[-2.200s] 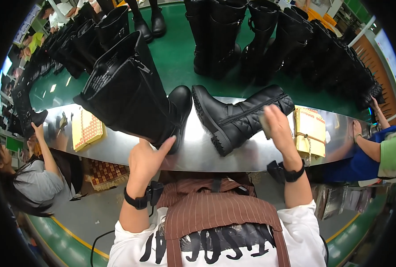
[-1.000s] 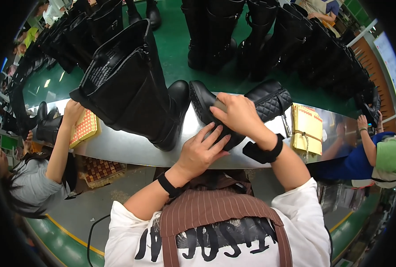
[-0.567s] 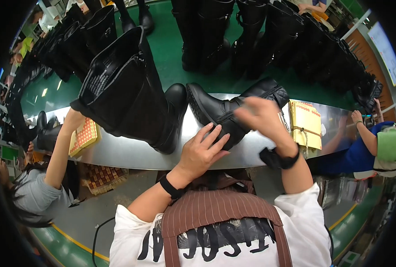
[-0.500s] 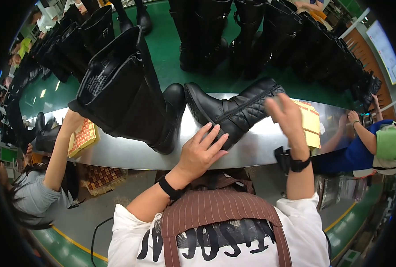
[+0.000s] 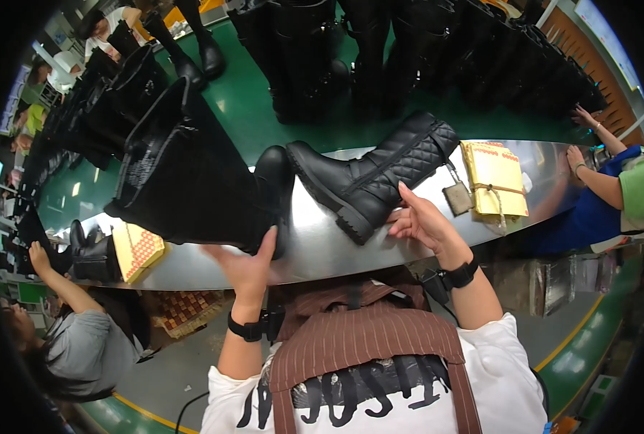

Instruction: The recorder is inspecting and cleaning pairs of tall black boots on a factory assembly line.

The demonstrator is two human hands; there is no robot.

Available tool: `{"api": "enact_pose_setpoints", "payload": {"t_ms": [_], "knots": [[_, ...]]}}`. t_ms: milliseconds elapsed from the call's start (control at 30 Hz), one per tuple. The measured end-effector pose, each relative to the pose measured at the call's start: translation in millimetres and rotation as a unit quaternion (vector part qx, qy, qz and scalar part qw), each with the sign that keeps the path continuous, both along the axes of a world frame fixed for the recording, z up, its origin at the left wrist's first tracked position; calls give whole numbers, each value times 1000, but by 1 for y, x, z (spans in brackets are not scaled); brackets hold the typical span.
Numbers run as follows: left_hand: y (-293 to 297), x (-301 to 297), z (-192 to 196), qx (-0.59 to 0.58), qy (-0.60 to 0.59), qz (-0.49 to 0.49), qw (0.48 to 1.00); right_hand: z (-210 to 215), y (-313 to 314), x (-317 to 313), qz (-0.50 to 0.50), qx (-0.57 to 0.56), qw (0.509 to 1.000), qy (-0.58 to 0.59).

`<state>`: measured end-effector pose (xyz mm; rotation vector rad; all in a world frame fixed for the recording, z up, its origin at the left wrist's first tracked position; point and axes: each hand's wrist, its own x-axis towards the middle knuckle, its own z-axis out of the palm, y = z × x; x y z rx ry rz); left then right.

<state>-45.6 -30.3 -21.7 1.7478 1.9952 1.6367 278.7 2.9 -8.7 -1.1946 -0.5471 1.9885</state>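
A quilted black boot lies on its side on the steel edge strip, its sole turned toward me and its buckled straps facing up. My right hand is at its near side by the heel and shaft, fingers apart and thumb up against the leather. A second tall black boot stands tilted to the left of it, its wide shaft opening toward the left. My left hand is under its heel, thumb stretched up beside the boot and fingers spread, partly blurred. Neither hand wraps around a boot.
Tied yellow paper sheets lie at right, beside a small grey-brown block. More yellow sheets lie at left. Rows of black boots stand on the green table. Co-workers' arms reach in at both sides.
My left hand has left the quilted boot and moved left to the tall boot's heel. My right hand has come down from the shaft top to the quilted boot's near side.
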Motion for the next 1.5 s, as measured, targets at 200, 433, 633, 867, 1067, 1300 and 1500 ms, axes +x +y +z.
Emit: {"api": "enact_pose_setpoints", "payload": {"t_ms": [200, 433, 633, 867, 1067, 1300, 1500], "knots": [[5, 3, 9, -155, -455, -194, 855, 9, -1, -47, -80, 105, 983, -129], [-15, 25, 24, -55, -448, -180, 874, 42, -33, -73, -106, 328, 877, -335], [1, 36, 11, -157, -118, -170, 966, 49, -28, -81, 31, 508, 695, -508], [8, 31, 7, -229, -330, -214, 891, 3, 36, -45, 56, 363, 769, -524], [-18, 32, 11, -255, -316, -242, 881, -43, 12, -108, -109, 453, 774, -429], [46, -13, 51, -74, -466, -496, 729, 8, 47, -65, -37, 365, 925, 95], [51, 23, 31, -235, -612, -391, 646, 4, 33, -67, 22, 284, 942, 176]]}}
